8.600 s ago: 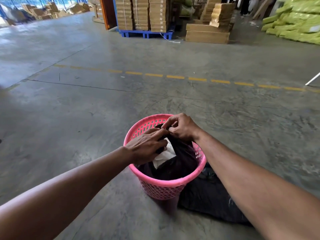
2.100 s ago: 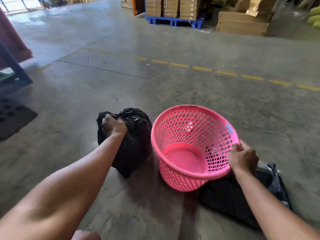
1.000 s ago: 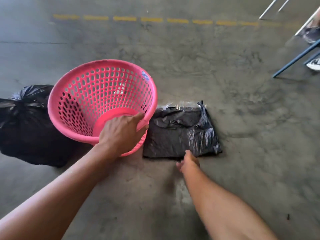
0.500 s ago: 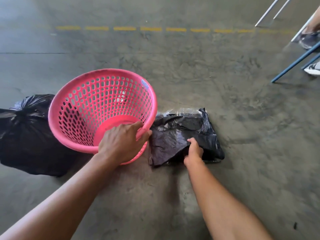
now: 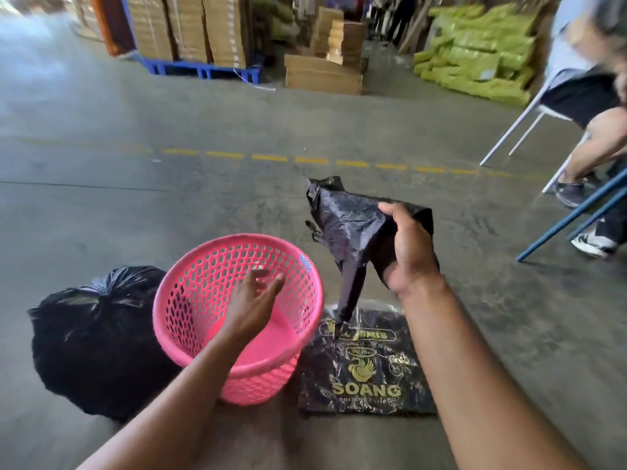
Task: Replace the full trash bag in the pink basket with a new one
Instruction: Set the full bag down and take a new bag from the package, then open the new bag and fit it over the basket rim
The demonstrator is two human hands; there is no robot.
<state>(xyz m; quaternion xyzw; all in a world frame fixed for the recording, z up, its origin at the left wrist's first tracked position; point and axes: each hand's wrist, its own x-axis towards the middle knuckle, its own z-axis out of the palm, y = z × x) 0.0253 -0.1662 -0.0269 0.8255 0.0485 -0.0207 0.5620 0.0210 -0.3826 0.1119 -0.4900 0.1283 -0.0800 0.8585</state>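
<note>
The pink basket (image 5: 203, 300) stands on the concrete floor with nothing in it. Left of it and touching it sits the full black trash bag (image 5: 98, 340), tied at the top. My right hand (image 5: 409, 252) is shut on a new black bag (image 5: 349, 225), held folded in the air above and right of the basket, one corner hanging down. Under it lies a flat pack of black bags (image 5: 366, 368) with gold print. My left hand (image 5: 252, 303) hovers open over the basket's mouth, fingers spread, holding nothing.
A seated person (image 5: 597, 96) on a white chair is at the right, feet on the floor, with blue metal legs (image 5: 573, 215) beside them. Stacked cartons on a blue pallet (image 5: 200, 67) and green sacks (image 5: 475, 59) line the far side beyond a yellow dashed line.
My right hand has lifted one new bag off the pack into the air. My left hand has let go of the basket's rim and opened above it. The camera has tilted up.
</note>
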